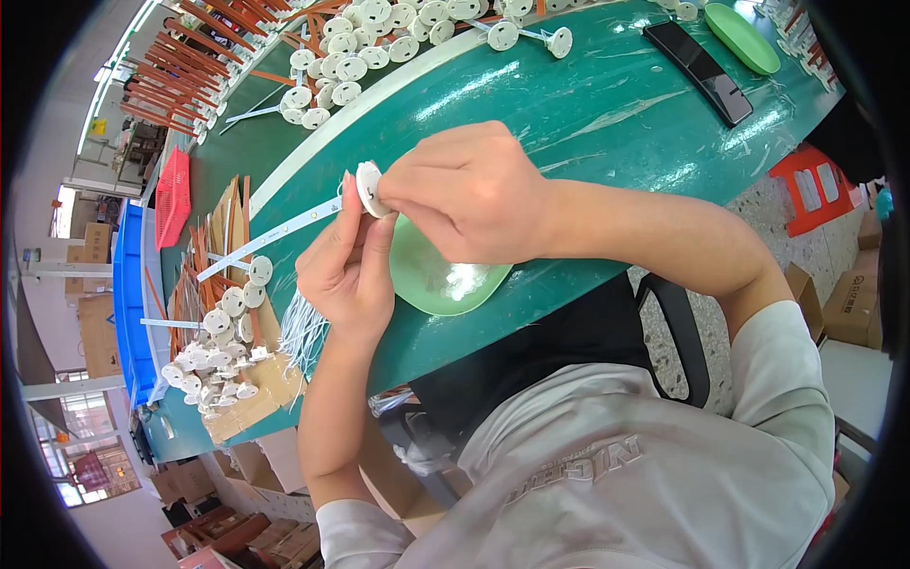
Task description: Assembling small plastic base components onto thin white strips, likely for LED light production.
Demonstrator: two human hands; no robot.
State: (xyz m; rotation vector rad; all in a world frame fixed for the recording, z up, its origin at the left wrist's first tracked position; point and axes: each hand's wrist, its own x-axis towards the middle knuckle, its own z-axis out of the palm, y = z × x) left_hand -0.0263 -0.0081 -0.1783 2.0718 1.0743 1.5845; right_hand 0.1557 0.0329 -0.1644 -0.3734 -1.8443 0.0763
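Note:
My left hand (346, 270) pinches a white round cap (371, 190) between thumb and fingers, holding it on edge. From that cap a narrow white LED strip (275, 235) runs out to the left, with small yellowish LEDs along it. My right hand (474, 194) is closed, its fingertips pressed together against the cap's face; whatever they may hold is hidden. Beneath my hands stands a light green dish (455, 280), partly covered by the right hand, with small shiny contents I cannot make out.
Several capped strips (213, 351) lie on cardboard at the left, beside a bundle of white wires (303, 332). More white caps (379, 38) are heaped at the far side. A black phone (700, 71) and a second green dish (741, 38) lie far right. Blue (135, 303) and red (172, 197) bins stand left.

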